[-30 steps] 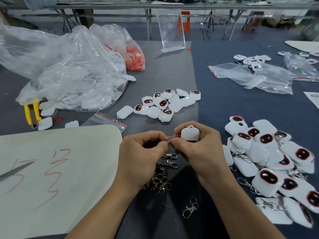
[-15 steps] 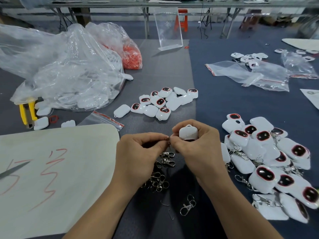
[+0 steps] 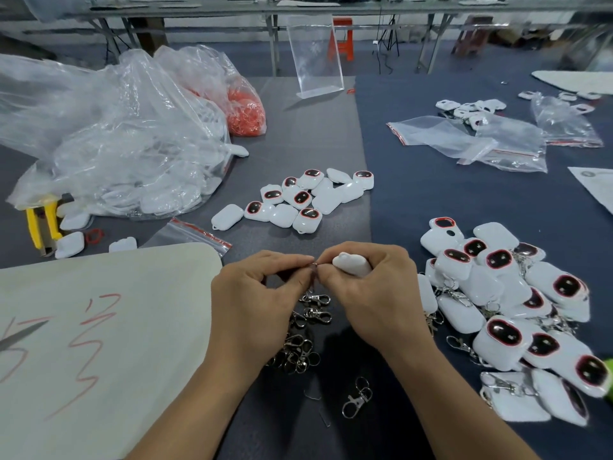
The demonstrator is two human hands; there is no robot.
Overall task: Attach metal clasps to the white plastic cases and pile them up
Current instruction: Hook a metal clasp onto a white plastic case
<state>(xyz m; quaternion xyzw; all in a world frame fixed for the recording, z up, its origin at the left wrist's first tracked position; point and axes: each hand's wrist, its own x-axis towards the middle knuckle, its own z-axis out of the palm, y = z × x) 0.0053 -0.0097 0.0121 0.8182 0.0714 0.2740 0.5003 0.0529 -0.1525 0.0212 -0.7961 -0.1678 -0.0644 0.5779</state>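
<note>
Grey bench [image 3: 311, 134]: large crumpled clear plastic bag [image 3: 109, 141], far left; smaller bag of orange rings [image 3: 247, 111] behind it; yellow-handled tool [image 3: 41, 220] at the large bag's near edge, one loose red ring [image 3: 94, 236] near it; upright clear acrylic stand [image 3: 315, 54], far centre; white board [image 3: 109, 327] with red strokes, near left, scissor blade [image 3: 20, 333] lying on it; red-striped zip bags [image 3: 464, 141], far right.

Left hand [image 3: 252, 303] pinches metal clasp [image 3: 313, 271]; right hand [image 3: 378, 293] curled round white case [image 3: 351, 264]; fingertips touching, forearms converging.
</note>
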